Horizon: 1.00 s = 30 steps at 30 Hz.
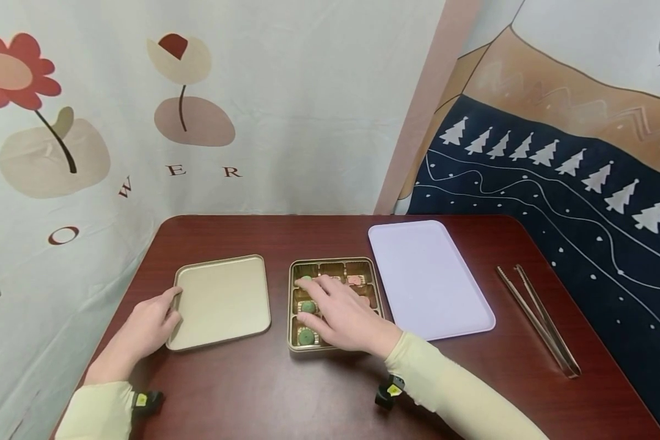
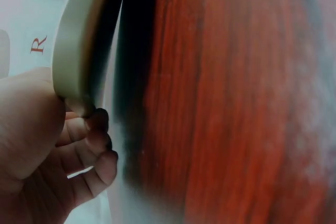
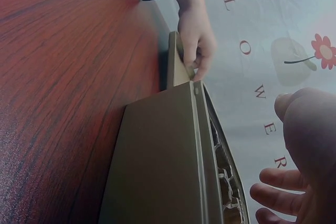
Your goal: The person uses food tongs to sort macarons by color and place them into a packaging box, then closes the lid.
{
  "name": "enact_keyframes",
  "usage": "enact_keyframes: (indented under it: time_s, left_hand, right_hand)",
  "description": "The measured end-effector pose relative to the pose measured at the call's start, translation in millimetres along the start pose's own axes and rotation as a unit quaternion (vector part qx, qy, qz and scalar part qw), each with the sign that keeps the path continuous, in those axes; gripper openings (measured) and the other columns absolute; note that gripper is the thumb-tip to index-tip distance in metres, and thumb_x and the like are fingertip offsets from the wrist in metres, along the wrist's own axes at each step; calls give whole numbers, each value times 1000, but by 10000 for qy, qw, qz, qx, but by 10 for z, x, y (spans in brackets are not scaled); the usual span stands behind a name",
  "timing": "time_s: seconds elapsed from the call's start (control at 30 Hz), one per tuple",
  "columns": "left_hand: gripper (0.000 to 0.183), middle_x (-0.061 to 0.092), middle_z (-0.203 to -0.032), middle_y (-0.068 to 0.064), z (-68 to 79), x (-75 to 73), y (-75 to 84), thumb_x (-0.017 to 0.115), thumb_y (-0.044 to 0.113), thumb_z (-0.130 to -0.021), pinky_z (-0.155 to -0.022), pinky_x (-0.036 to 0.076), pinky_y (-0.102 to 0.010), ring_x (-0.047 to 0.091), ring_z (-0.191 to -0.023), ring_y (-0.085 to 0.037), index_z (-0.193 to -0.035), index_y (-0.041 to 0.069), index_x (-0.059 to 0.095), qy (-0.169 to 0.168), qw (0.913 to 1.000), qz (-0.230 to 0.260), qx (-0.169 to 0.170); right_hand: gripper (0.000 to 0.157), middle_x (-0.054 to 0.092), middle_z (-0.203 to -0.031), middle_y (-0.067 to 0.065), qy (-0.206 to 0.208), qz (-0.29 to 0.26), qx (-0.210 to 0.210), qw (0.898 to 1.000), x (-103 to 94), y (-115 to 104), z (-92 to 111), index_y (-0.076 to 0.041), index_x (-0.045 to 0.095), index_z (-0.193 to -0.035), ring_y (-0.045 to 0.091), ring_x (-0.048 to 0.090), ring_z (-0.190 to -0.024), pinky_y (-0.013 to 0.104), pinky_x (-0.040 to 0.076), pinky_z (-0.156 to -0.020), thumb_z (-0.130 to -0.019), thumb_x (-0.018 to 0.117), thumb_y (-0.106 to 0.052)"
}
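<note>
At the left of the head view, my left hand (image 1: 145,327) pinches the near-left edge of a pale gold rectangular lid (image 1: 222,302). In the left wrist view its fingers curl beneath the rim of the lid (image 2: 71,59). A gold tin box (image 1: 291,305) with square compartments stands mid-table. Green round pieces (image 1: 307,337) sit down its left column, and pink ones (image 1: 355,280) show at the right. Over the box hovers my right hand (image 1: 343,315), its fingers spread and nothing held; it hides several compartments. In the right wrist view, those fingers are apart from the box wall (image 3: 157,156).
Right of the box lies a pale lavender tray (image 1: 429,275). Metal tongs (image 1: 544,330) rest near the right table edge, their tips pointing away. A printed cloth (image 1: 308,122) hangs directly behind the dark red wooden table (image 1: 286,397).
</note>
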State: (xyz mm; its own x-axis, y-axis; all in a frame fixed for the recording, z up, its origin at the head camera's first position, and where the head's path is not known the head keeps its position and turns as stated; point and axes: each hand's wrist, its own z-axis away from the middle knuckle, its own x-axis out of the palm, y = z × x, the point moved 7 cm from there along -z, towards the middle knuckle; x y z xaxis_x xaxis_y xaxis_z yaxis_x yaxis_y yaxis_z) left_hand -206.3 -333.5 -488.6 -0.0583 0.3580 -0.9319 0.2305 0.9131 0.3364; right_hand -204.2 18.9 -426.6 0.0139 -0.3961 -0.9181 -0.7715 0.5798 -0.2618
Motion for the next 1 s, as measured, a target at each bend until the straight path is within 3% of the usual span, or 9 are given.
enact_keyframes:
  time_s: [0.17,0.63,1.0]
  left_hand:
    - [49,42,-67,5,10,-42,15,57,-6,-87,-58,39,-30,40,-63,-11,-135,-14,56,309,9994,-7,176]
    - [48,45,-69,5,24,-219,147,57,-6,-90,-53,33,-24,36,-60,-8,-137,-9,58,461,9986,197,194]
    - [46,37,-66,10,-12,-361,628,57,-4,-92,-52,31,-22,32,-60,-1,-138,-5,61,628,9957,466,493]
  right_hand:
    - [57,60,-119,6,14,33,14,10000,13,11,-5,-14,47,-153,17,57,-87,34,56,-74,-106,60,-44]
    - [59,60,-117,5,-94,-31,102,9999,34,22,-20,-14,46,-155,17,58,-93,36,57,-79,-106,59,-44]
    - [57,59,-122,7,-101,-114,116,9998,38,1,-35,-13,44,-157,19,59,-99,39,59,-85,-109,52,-44]
